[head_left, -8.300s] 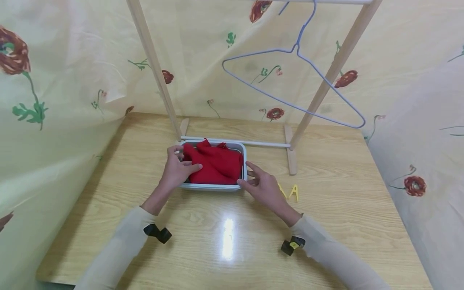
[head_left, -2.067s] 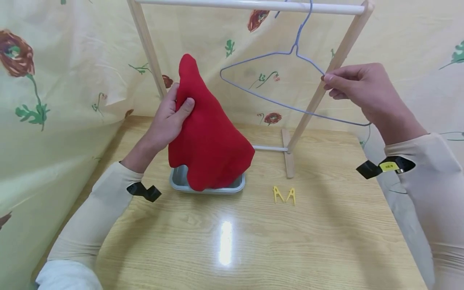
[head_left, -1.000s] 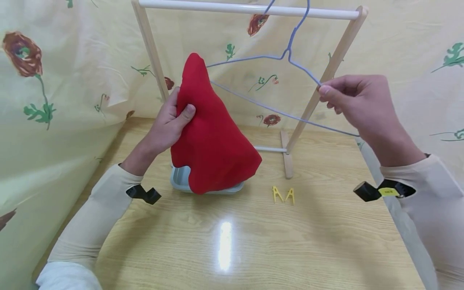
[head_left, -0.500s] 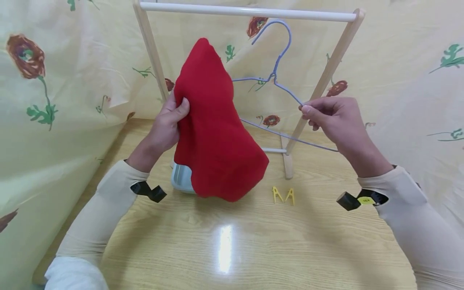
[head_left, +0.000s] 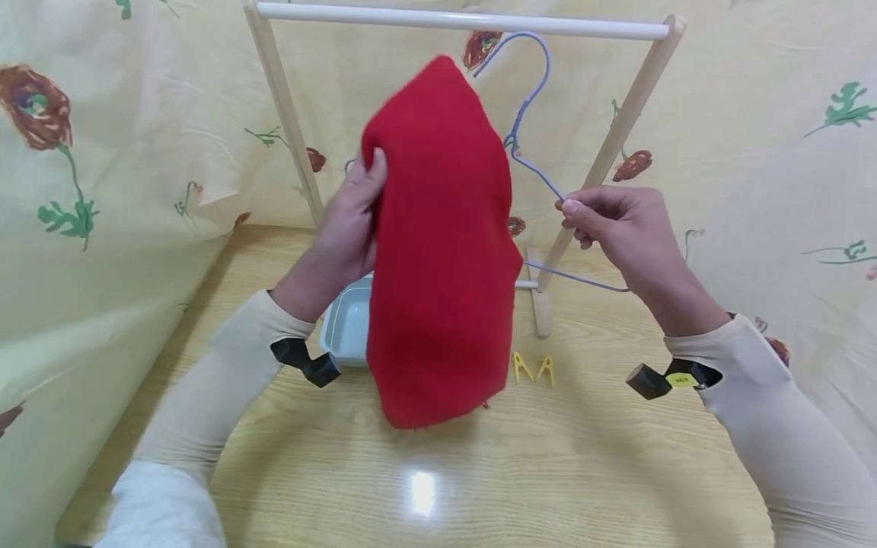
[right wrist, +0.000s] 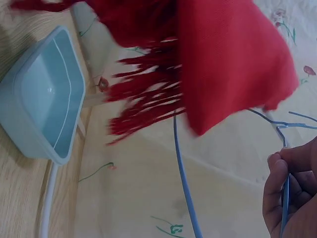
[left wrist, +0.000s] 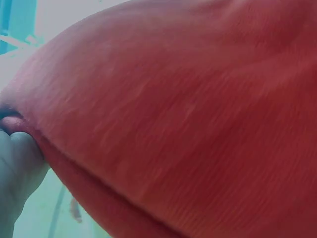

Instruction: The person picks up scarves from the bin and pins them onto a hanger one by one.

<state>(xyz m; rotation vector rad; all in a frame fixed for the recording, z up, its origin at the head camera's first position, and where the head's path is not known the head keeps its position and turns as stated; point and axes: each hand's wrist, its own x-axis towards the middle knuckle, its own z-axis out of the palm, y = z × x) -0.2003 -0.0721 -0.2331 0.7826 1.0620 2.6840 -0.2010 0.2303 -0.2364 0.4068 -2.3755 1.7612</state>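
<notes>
Fingers (head_left: 373, 164) of our left hand (head_left: 349, 228) are pinching the red cloth (head_left: 441, 243) up near its top fold, holding it above the counter (head_left: 548, 472) in front of the wooden rack (head_left: 452, 19); our right hand (head_left: 620, 228) is gripping the blue wire hanger (head_left: 530, 99) by its sloping shoulder. We are judging that the soft, ribbed, fringed fabric could slide off the thin, slick wire. An empty pale blue tub (head_left: 346, 331) and two yellow pegs (head_left: 534, 367) are sitting mid-counter.
</notes>
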